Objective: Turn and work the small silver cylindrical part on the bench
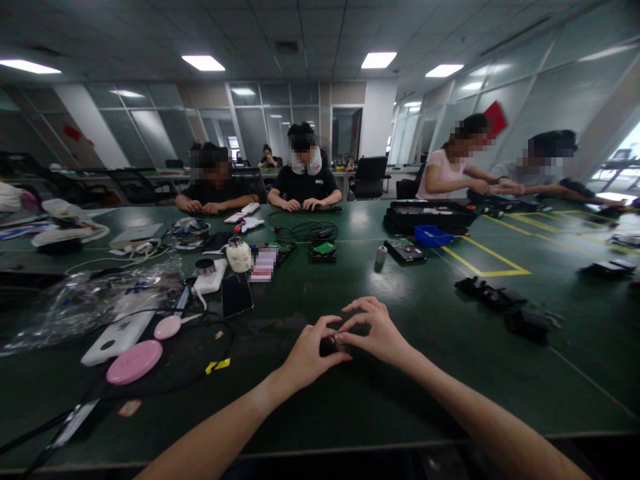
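Note:
Above the green table [300, 400], my left hand [313, 350] and my right hand [375, 330] meet at their fingertips. Between them is a small grey, metal-looking cylinder [341, 343], largely hidden by the fingers. The right thumb and fingers curl in on it from the right, while the left thumb and fingers close round it from the left. A similar grey cylinder [381, 255] stands upright farther off, beside a hard drive [406, 251].
To the left lie clear plastic bags [100, 293], a pink round lid [134, 362], a white power bank [117, 339], a phone [237, 295] and cables. Black parts [500, 300] lie to the right, with a blue tray [433, 235] farther back. Several people sit across the table.

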Demonstrator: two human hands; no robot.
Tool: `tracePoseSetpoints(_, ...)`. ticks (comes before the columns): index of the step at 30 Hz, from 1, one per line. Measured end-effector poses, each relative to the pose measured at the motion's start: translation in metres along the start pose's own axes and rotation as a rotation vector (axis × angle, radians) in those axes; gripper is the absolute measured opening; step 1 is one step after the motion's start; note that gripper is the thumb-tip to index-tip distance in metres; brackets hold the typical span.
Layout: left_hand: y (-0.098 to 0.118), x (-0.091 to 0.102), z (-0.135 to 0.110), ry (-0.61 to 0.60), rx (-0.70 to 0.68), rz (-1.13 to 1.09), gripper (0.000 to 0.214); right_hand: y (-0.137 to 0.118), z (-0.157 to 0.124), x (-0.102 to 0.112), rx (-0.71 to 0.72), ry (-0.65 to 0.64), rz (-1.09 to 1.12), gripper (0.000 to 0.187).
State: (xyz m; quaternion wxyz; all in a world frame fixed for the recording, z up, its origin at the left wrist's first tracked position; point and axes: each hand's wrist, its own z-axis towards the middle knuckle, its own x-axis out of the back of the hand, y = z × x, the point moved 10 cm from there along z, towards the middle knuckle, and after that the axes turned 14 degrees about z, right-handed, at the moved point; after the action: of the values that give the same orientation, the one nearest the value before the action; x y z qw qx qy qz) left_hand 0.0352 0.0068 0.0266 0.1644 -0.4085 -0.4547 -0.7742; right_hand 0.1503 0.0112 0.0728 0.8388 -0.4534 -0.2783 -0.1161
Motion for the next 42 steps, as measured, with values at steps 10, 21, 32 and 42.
tracePoseSetpoints(10, 0.003, 0.003, 0.000, 0.012, -0.022, 0.046, 0.052, -0.012, -0.002, -0.004, 0.069, -0.014, -0.102, 0.011)
tracePoseSetpoints(21, 0.004, 0.004, 0.001, 0.029, -0.019, 0.014, 0.061, -0.019, -0.005, -0.006, 0.193, 0.014, -0.163, 0.009)
tracePoseSetpoints(32, 0.003, 0.002, 0.001, 0.035, -0.022, -0.015, 0.070, -0.023, -0.008, -0.010, 0.246, 0.008, -0.212, 0.011)
tracePoseSetpoints(42, 0.003, 0.002, 0.000, 0.038, -0.029, -0.028, 0.070, -0.020, -0.006, -0.008, 0.198, 0.006, -0.134, 0.008)
